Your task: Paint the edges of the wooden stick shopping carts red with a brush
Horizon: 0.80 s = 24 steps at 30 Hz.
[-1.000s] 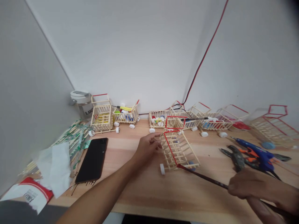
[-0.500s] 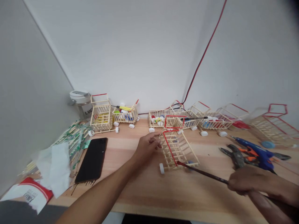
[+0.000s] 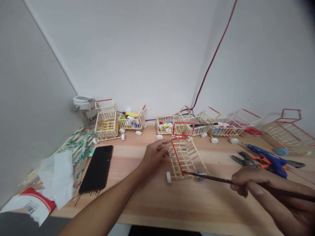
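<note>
Left hand (image 3: 154, 156): fingers (image 3: 162, 147) lie together against the tilted craft-stick cart (image 3: 187, 158), steadying it.
Right hand (image 3: 248, 181): fingers pinch a thin dark rod (image 3: 211, 178), tip held at the cart.

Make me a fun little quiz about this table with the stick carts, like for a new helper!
1. Which hand holds the long dark paintbrush?
2. True or false: the black phone lies to the left of the stick cart nearest the hands.
3. What colour is the body of the glue gun? A red, B blue, C green.

Key: 1. The right hand. 2. True. 3. B.
</note>
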Each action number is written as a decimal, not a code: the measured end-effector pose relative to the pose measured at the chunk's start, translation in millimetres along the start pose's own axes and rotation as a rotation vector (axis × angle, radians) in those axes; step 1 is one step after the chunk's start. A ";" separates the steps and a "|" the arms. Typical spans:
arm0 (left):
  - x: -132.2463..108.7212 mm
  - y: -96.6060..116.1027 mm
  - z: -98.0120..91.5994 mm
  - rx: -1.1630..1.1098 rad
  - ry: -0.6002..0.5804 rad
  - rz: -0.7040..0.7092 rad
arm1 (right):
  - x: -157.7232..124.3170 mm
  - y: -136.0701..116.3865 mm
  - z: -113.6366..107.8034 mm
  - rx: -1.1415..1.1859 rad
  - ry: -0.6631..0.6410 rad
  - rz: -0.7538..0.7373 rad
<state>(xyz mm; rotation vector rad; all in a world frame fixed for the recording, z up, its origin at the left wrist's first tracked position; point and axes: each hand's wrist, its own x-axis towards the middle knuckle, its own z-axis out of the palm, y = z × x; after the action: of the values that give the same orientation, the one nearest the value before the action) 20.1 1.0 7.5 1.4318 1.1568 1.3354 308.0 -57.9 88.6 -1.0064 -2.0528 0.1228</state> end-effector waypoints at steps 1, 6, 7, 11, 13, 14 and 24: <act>0.0 -0.1 0.0 -0.001 0.001 -0.001 | 4.4 -1.3 1.8 0.011 -0.005 -0.034; 0.1 -1.5 -0.2 -0.012 -0.002 0.001 | 21.5 -4.1 12.0 0.084 0.008 -0.014; 0.2 -1.6 -0.3 -0.017 -0.005 -0.001 | 22.0 -2.3 14.0 0.101 0.002 0.001; 0.7 -1.8 -0.3 -0.007 -0.003 -0.008 | 17.2 9.2 20.4 0.155 0.016 0.063; 1.1 -2.2 -0.3 -0.007 -0.008 -0.003 | 14.5 12.3 22.2 0.157 0.040 0.079; 1.2 -2.3 -0.4 -0.009 -0.009 -0.002 | 13.9 12.3 22.5 0.155 0.049 0.083; 0.8 0.4 0.1 -0.001 -0.006 0.005 | 3.1 8.3 5.5 0.129 0.072 0.020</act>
<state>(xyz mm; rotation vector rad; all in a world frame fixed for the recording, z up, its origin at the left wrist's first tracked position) 20.2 1.7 8.1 1.4383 1.1496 1.3336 308.1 -48.8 83.6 -0.9379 -1.9440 0.2234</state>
